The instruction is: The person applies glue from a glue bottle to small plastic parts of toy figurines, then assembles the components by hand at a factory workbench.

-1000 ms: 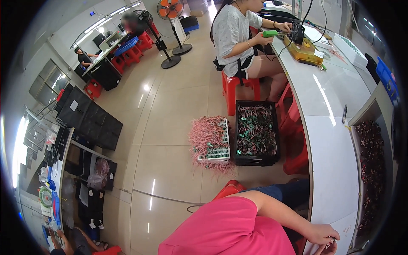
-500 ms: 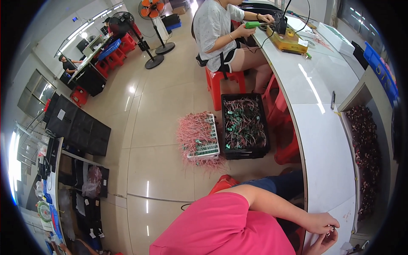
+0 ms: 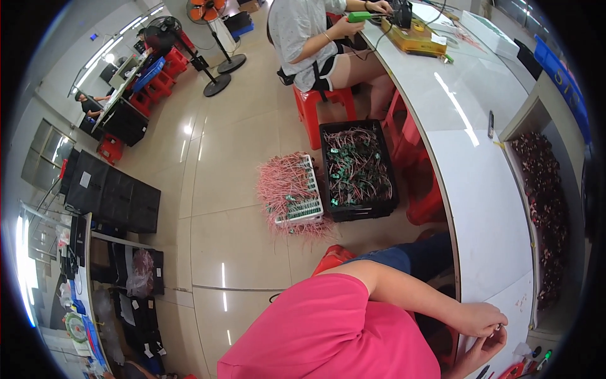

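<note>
At the lower right, over the white table (image 3: 486, 208), my left hand (image 3: 483, 319) is closed in a pinch on a tiny part. Only specks of white and dark show between the fingertips, too small for me to tell its kind. My right hand (image 3: 491, 346) meets it from below, with thumb and fingers pinched at the same spot. Small pale bits (image 3: 521, 303) lie on the tabletop beside my hands. Close by, at the bottom edge, are red-handled pliers or cutters (image 3: 512, 371), partly cut off, and a green-tipped tool (image 3: 545, 357).
A tray of small dark red parts (image 3: 540, 215) runs along the right. On the floor stand a black crate of wired green boards (image 3: 356, 170) and a white tray with pink wires (image 3: 297, 189). Farther up, a co-worker (image 3: 303, 38) holds a green-handled tool (image 3: 360, 16) by a yellow box (image 3: 413, 39).
The view has shifted slightly, so the scene sits higher and more tools show at the bottom right. My hands stay together, fingers pinched at the tiny part.
</note>
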`<state>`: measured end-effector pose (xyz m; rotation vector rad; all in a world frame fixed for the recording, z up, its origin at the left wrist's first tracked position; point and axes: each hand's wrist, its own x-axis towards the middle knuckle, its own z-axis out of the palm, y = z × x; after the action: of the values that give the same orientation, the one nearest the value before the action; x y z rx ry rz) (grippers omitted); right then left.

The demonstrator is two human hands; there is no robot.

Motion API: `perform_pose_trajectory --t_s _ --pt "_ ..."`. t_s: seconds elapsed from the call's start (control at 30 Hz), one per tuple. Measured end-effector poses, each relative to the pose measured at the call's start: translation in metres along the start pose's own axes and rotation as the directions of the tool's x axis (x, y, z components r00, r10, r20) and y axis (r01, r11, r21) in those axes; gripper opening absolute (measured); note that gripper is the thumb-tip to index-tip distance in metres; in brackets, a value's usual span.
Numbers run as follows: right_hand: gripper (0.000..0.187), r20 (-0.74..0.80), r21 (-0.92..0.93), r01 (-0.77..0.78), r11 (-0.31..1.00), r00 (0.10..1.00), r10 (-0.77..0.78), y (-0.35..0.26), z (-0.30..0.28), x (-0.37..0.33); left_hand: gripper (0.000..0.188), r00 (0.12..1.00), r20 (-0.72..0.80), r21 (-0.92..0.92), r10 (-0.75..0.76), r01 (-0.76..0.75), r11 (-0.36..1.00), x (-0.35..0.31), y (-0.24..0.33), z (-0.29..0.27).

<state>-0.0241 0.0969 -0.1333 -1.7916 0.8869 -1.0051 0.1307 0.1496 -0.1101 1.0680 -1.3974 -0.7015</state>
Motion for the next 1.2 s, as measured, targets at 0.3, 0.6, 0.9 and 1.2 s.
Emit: perform_pose_trajectory --t_s 0.3,0.6,0.9,1.2 --pt "0.036 -0.011 -0.04 -0.003 0.999 1.0 0.002 -0.009 0.006 0.004 0.026 0.999 0.031 0.002 -0.007 0.007 1.0 0.004 -0.006 0.0" --pt "0.037 -0.019 -0.109 0.004 0.994 1.0 -0.006 -0.01 0.006 0.007 0.026 0.999 0.039 0.033 -0.029 0.028 0.999 0.006 -0.003 -0.002" --pt "0.039 -0.063 -0.113 0.045 0.993 0.997 -0.052 -0.031 0.01 0.003 0.029 0.999 0.018 0.004 -0.043 0.043 0.999 0.005 0.003 0.002" --pt "0.041 -0.059 -0.082 0.07 0.994 0.995 -0.075 -0.03 0.017 0.004 0.027 0.999 -0.009 0.016 -0.046 0.047 0.999 0.001 0.007 -0.006"
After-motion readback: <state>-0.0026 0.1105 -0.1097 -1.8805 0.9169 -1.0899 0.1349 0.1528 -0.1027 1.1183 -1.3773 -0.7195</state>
